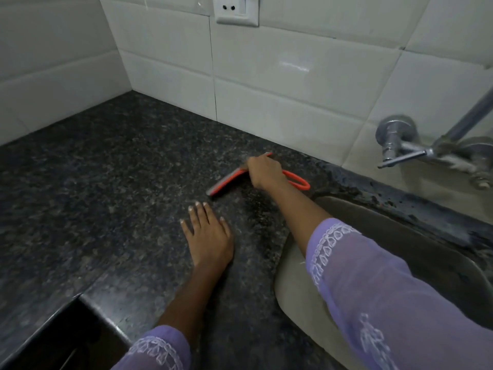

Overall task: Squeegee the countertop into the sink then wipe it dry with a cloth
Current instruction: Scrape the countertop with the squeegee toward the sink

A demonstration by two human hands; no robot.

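While the left hand (206,236) lies flat with fingers spread, bracing on the counter (93,188), the right hand (264,170) grips the orange squeegee (226,182) beside the sink (298,303), blade angled to push water in.

1. The dark speckled granite countertop (120,182) looks polished, with a soft sheen along its front edge at 7 o'clock.
2. The white ceramic wall tiles (280,84) are smooth and glossy, catching a bright reflection towards 1 o'clock.
3. The orange plastic squeegee (229,180) looks smooth and matt, with a darker blade strip.
4. The chrome metal tap (400,145) at 3 o'clock is shiny.
5. The grey steel sink (293,297) has a dull, brushed finish.
6. The thin lilac cloth sleeve (373,276) is semi-sheer with raised white embroidery.
7. The white plastic wall socket (237,9) at 12 o'clock is smooth.
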